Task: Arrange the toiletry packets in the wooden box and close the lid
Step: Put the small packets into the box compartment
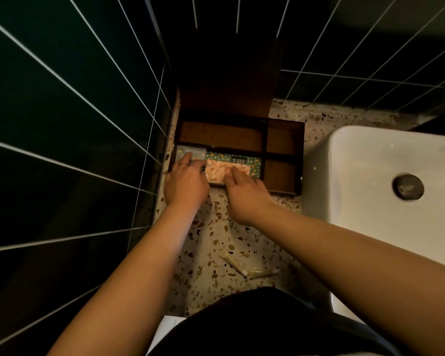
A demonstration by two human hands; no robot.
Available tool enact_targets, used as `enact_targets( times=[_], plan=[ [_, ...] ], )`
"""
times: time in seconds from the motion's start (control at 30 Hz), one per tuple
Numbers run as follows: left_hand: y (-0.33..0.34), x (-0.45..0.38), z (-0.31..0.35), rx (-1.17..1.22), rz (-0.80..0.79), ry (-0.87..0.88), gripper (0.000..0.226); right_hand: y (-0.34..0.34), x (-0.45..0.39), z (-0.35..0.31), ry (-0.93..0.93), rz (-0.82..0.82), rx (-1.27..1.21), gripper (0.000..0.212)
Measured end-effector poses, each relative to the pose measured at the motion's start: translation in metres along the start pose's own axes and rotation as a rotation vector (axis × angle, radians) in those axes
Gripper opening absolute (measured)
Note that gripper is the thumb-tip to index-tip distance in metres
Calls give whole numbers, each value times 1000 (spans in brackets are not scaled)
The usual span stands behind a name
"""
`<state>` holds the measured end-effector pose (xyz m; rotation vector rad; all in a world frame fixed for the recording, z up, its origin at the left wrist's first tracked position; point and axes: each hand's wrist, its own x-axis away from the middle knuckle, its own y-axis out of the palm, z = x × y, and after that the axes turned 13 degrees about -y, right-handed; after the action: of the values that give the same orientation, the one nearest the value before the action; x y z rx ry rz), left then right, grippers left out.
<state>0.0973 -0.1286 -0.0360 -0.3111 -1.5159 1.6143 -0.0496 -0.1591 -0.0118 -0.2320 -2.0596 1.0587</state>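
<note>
A dark wooden box (pixel 284 155) sits on the terrazzo counter, its lid (pixel 229 80) standing open against the tiled wall. The near-left compartment holds a green patterned packet (pixel 238 160) with a pale orange packet (pixel 216 173) lying on it. At the compartment's left end is a clear packet (pixel 188 151). My left hand (pixel 186 182) rests fingers-down on the clear packet and the left edge of the orange one. My right hand (pixel 243 194) presses its fingertips on the orange packet's near right side. The far and right compartments look empty.
A white basin (pixel 370 191) with a metal drain (pixel 407 187) stands right of the box. Two thin wrapped items (pixel 235 264) lie on the counter (pixel 211 253) near my body. Dark tiled walls close in on the left and behind the box.
</note>
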Motion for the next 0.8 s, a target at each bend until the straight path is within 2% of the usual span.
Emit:
enact_targets(
  times=[0.17, 0.3, 0.5, 0.63, 0.7, 0.8],
  plan=[
    [1, -5, -1, 15, -55, -12, 48, -1, -3, 4, -60, -23, -95, 84],
    [3, -6, -2, 42, -65, -15, 54, -4, -1, 9, -84, 20, -162, 80],
    [-2, 15, -2, 240, 32, 26, 47, -13, 26, 13, -105, 256, -315, 70],
    [-1, 50, -3, 271, 129, 171, 37, -2, 60, 16, -111, 416, -340, 55],
    [5, 70, -4, 251, 35, 233, 31, 10, 76, 16, -95, 375, -353, 50],
    [17, 94, -7, 163, -248, 303, 28, 37, 93, 16, -88, 239, -275, 42]
  ],
)
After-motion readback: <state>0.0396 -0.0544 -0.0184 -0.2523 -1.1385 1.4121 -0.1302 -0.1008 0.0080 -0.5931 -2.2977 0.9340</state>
